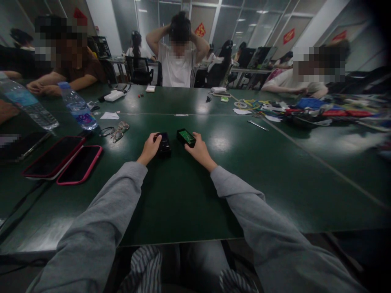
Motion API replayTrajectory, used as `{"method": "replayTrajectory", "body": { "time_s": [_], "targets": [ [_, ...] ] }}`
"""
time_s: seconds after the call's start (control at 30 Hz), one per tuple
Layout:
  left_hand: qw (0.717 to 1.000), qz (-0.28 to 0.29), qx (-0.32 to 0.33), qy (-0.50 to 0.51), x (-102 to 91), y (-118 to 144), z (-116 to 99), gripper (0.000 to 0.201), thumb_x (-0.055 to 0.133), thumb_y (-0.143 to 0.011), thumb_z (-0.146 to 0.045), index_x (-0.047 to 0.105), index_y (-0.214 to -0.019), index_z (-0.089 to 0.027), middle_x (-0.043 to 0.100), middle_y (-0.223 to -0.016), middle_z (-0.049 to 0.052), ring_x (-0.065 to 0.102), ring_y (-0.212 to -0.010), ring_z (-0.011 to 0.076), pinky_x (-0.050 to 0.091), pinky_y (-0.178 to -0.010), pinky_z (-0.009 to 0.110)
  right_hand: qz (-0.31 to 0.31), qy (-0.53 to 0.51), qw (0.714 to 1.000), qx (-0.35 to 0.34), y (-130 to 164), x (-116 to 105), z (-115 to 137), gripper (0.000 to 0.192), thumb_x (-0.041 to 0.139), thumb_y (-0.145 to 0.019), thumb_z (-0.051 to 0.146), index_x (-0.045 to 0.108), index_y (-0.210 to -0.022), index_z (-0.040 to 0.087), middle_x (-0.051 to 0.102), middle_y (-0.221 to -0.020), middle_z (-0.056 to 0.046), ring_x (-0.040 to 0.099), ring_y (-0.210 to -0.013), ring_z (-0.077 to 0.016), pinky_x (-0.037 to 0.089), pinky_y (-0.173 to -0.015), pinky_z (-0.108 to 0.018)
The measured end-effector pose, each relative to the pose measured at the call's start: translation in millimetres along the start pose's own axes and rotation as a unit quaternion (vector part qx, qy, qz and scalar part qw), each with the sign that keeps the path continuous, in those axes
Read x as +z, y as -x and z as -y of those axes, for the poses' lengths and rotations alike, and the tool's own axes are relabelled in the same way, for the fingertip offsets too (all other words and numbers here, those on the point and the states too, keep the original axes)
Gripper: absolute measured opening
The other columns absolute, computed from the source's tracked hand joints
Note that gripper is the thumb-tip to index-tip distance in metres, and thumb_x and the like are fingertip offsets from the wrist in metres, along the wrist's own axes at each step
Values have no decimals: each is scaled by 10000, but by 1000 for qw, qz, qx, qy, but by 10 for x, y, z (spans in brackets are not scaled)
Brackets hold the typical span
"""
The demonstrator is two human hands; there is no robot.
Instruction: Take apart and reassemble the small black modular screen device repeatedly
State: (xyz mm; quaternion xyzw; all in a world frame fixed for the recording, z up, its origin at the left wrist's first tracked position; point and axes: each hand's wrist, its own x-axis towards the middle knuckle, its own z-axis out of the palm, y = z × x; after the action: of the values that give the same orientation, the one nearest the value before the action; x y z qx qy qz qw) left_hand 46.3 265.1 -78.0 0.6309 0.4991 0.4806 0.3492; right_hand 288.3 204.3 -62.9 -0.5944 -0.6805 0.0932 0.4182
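Head view, frame centre: both arms in grey sleeves reach forward over a dark green table (183, 203). Left hand (149, 149) curled around the near end of a black device (164, 143), fingers wrapped on its left edge, thumb on top; looks like a small remote or handset, exact type unclear. Right hand (199, 151) partly closed, fingers gripping the near end of a second small black device (186, 137) with a lit green screen facing up. Both devices rest on the table just above centre, near each other but apart, the green-screen one to the right. Left of frame: two phones in pink-red cases (65, 160) lying side by side, screens dark. Above them a pair of glasses (117, 131) on the table, and a clear water bottle with blue cap (77, 106) upper left; another bottle (26, 103) at far left edge. Small white paper (109, 115) beside the bottle. Upper right: colourful clutter pile (308, 110), details blurred, and a thin metal tool (258, 125) near it. Other people sit around the far side of the table, one in a white shirt (176, 65) top centre with hands raised to the head. Striped fabric at bottom centre, under the table edge.
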Motion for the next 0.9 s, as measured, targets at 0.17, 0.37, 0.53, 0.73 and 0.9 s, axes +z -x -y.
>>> {"method": "replayTrajectory", "body": {
  "time_s": [0.17, 0.37, 0.53, 0.73, 0.9],
  "targets": [
    [1000, 0, 4, -1, 17, -35, 48, 381, 541, -936, -445, 615, -1209, -189, 687, -1208, 107, 649, -1132, 248, 479, -1039, 438, 14, 44, 998, -37, -9, 9, 34, 545, 644, -849, 247, 469, -1342, 96, 644, -1236, -212, 667, -1107, -322, 554, -957, -481],
    [1000, -3, 18, 5, 32, -56, 93, 365, 542, -937, -433, 615, -1194, -183, 694, -1187, 106, 654, -1117, 249, 481, -1035, 438, 60, 191, 965, -169, 42, 18, 233, 584, 546, -843, 80, 425, -1415, 91, 524, -1396, -233, 522, -1306, -354, 481, -1060, -522],
    [1000, -10, 16, -8, 26, -48, 74, 355, 547, -935, -427, 619, -1186, -187, 691, -1192, 102, 647, -1123, 247, 472, -1042, 431, 55, 196, 963, -177, 67, -4, 258, 520, 535, -939, 203, 410, -1429, 81, 515, -1391, -228, 512, -1292, -349, 486, -1044, -509],
    [1000, -3, 17, -3, 35, -43, 56, 375, 540, -933, -428, 609, -1196, -169, 688, -1186, 114, 651, -1115, 246, 481, -1030, 421, 63, 189, 963, -179, 72, -10, 275, 479, 532, -952, 246, 438, -1407, 128, 522, -1385, -205, 507, -1288, -349, 513, -993, -520],
    [1000, -1, 8, 4, 24, -22, 39, 374, 546, -932, -443, 610, -1200, -190, 684, -1191, 101, 649, -1118, 245, 480, -1034, 427, 59, 176, 964, -190, 83, 6, 273, 507, 567, -929, 238, 428, -1405, 134, 517, -1387, -201, 504, -1282, -355, 527, -972, -536]
  ]
}}
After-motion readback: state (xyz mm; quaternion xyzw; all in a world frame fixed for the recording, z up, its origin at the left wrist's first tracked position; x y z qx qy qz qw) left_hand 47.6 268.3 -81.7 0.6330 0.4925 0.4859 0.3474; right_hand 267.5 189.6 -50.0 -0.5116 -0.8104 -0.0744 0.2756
